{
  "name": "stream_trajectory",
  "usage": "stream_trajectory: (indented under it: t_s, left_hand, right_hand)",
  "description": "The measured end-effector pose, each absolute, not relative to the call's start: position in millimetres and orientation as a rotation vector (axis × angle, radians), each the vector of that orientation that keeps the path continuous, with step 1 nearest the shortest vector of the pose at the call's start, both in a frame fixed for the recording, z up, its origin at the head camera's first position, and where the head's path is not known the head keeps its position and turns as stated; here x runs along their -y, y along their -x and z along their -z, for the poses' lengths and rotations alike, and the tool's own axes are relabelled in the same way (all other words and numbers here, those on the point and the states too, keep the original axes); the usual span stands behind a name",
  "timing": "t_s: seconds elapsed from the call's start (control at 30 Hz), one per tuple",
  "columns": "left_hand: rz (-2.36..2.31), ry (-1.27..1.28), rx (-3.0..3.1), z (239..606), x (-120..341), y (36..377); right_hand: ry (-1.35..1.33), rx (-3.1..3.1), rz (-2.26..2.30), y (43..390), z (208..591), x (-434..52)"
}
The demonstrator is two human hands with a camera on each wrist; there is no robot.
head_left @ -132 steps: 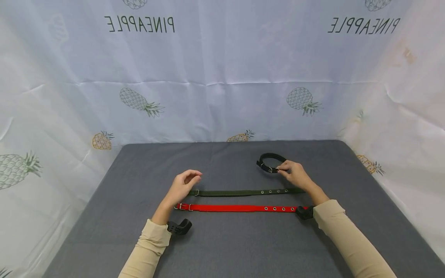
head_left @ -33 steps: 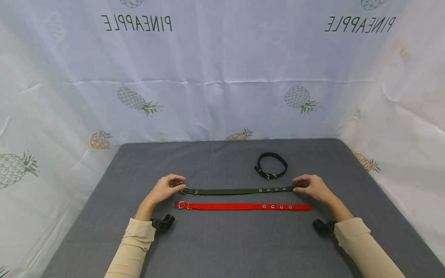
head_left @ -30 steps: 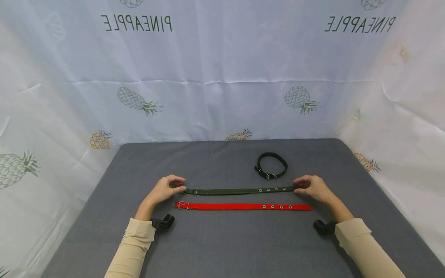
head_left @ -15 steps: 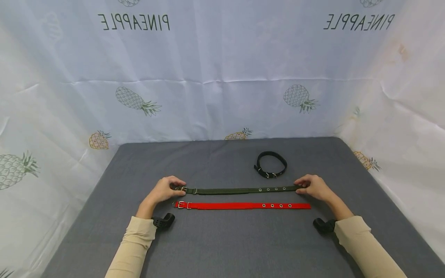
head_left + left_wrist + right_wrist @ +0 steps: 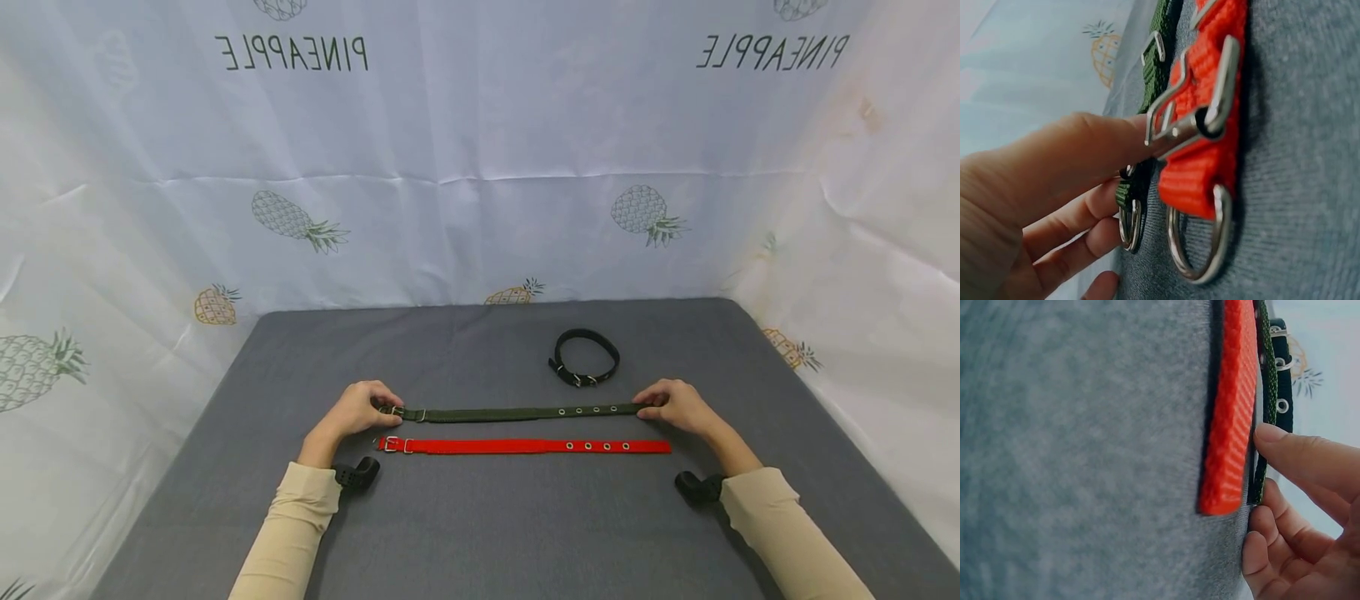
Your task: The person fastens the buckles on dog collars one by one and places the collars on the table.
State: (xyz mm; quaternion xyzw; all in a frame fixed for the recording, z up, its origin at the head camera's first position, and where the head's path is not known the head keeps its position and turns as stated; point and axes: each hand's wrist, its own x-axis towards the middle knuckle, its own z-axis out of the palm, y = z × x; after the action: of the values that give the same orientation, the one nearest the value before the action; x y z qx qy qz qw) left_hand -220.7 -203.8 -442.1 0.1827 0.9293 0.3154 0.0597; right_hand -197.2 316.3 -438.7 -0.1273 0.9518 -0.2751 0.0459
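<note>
A dark green dog collar (image 5: 495, 414) lies stretched out flat across the grey table. My left hand (image 5: 366, 407) pinches its buckle end; in the left wrist view the thumb crosses over the green strap (image 5: 1152, 81) and the fingers lie on its far side, by the D-ring (image 5: 1130, 226). At the plain end, past the eyelets, my right hand (image 5: 671, 406) pinches the strap between thumb and fingers, the thumb covering part of it in the right wrist view. Nearer me and parallel runs a red dog collar (image 5: 487, 447), unbuckled, its D-ring and buckle to the left.
A black collar (image 5: 617, 360), buckled into a loop, lies farther back, right of centre. The grey table (image 5: 480, 525) backs onto a white curtain (image 5: 450, 242) printed with pineapples. Each wrist wears a black camera mount.
My right hand has let go of the black collar and come down to the green collar's plain end. My left hand has shifted left and closed on its buckle end.
</note>
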Motion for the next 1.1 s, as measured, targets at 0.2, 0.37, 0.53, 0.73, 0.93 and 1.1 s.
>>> stream_trajectory:
  t_s: [0.2, 0.37, 0.53, 0.73, 0.93, 1.1]
  left_hand:
    - [-0.941, -0.604, -2.851, 443, 206, 222]
    - [-0.96, -0.617, -2.891, 441, 207, 221]
    - [-0.998, -0.579, -2.891, 436, 208, 218]
    - [-1.022, -0.545, -2.888, 430, 211, 214]
    - [-1.048, -0.495, -2.9, 425, 213, 211]
    - [-1.056, -0.492, -2.885, 422, 215, 209]
  right_hand:
    - [0.387, -2.91, 0.828, 196, 438, -316]
    - [0.388, -2.908, 0.829, 197, 436, -316]
    - [0.379, -2.893, 0.844, 197, 434, -315]
    - [0.393, -2.912, 0.878, 195, 426, -314]
    - [0.391, -2.89, 0.92, 194, 418, -313]
    - [0.389, -2.874, 0.961, 191, 414, -311]
